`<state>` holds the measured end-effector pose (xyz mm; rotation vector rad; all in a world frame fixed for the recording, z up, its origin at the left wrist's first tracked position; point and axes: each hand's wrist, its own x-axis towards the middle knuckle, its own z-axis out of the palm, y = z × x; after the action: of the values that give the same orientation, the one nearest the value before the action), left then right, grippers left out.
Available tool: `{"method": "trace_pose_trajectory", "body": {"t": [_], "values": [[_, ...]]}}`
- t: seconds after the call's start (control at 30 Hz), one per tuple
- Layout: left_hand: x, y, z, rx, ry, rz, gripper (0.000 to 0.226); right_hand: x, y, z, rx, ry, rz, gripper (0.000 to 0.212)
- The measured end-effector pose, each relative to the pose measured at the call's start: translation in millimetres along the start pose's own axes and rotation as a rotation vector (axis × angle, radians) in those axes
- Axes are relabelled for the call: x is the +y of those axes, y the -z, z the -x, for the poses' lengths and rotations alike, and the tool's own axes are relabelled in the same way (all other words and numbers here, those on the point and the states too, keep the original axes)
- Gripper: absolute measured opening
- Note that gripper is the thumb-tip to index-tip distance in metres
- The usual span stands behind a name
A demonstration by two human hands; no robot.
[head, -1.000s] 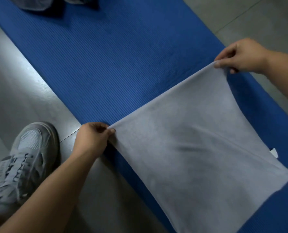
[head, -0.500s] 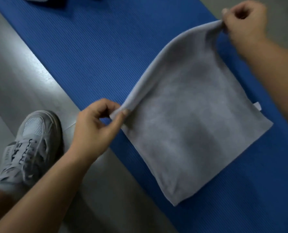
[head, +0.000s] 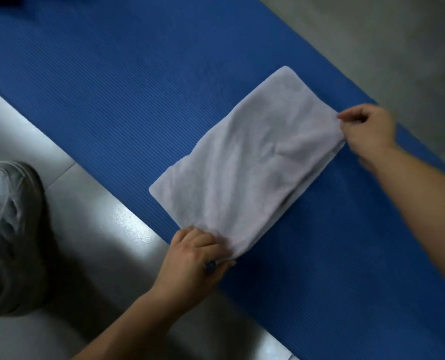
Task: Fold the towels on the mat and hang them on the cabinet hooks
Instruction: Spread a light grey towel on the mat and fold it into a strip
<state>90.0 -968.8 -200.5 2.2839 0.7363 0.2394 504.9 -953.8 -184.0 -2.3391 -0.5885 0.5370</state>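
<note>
**Folded towel flat on the blue mat, a hand at each end**

The blue ribbed mat (head: 112, 87) runs slantwise across the floor (head: 99, 242), which on the near side is glossy grey tile with a bright patch of light reflected just beside the mat's edge and a thin seam between tiles. Beyond the mat's far edge the floor looks duller and mottled grey.

The pale grey towel (head: 247, 165) lies on the mat, folded into a long rectangle. Its stacked layers show along the right-hand edge and soft creases cross its top.

Both hands are on it. The left hand (head: 195, 258) pinches the near corner, close to the mat's edge, fingers curled over the cloth and thumb beneath. The right hand (head: 369, 131) pinches the far right corner, its fingers bent around the edge.

A grey laced shoe (head: 5, 216) stands on the tiles to the left, well apart from the towel. Something dark sits at the top left corner, too cut off to tell.
</note>
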Motion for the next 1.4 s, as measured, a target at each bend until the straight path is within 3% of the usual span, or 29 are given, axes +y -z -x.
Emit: {"method": "trace_pose_trajectory", "body": {"t": [0.13,0.37,0.43,0.53,0.63,0.77,0.87,0.97,1.03,1.13,1.27,1.4], "values": [[3.6,-14.9,10.1,-0.032,0.058,-0.027,0.014,19.1,1.8,13.1,0.000,-0.102,-0.052,0.037],[1.3,-18.4,12.2,-0.128,0.106,-0.072,0.024,27.4,-3.2,11.9,-0.004,-0.061,0.017,0.037],[0.5,-12.5,8.5,-0.139,0.108,-0.061,0.032,29.4,-4.5,10.2,-0.077,-0.057,0.097,0.036],[-10.4,7.5,-8.1,0.026,0.166,-0.056,0.031,22.9,-9.1,13.7,-0.134,0.020,0.408,0.037],[-36.0,35.5,-41.4,0.254,0.418,-0.127,0.030,-3.9,-23.6,17.7,-0.085,0.246,0.524,0.033],[-59.1,58.9,-72.3,0.076,0.618,-0.086,0.044,-49.7,-66.6,3.3,-0.425,0.405,0.343,0.039],[-70.9,70.0,-82.8,-0.055,0.672,0.047,0.033,-81.5,-93.2,-19.6,-0.539,0.480,0.532,0.049],[-78.0,77.3,-85.1,-0.113,0.606,0.053,0.013,-99.1,-97.5,-42.9,-0.585,0.522,0.742,0.058],[-79.5,81.8,-81.7,-0.072,0.535,0.147,0.011,-105.2,-91.6,-51.7,-0.582,0.510,0.824,0.052],[-79.8,84.2,-75.0,-0.022,0.608,0.378,0.015,-113.5,-80.9,-59.1,-0.568,0.506,0.887,0.024],[-88.5,78.2,-73.2,0.106,0.804,0.196,0.022,-121.4,-77.9,-67.4,-0.504,0.539,0.795,0.023],[-95.4,81.3,-71.9,0.136,0.834,0.179,0.025,-123.5,-101.7,-67.6,-0.371,0.602,0.720,0.022]]}}
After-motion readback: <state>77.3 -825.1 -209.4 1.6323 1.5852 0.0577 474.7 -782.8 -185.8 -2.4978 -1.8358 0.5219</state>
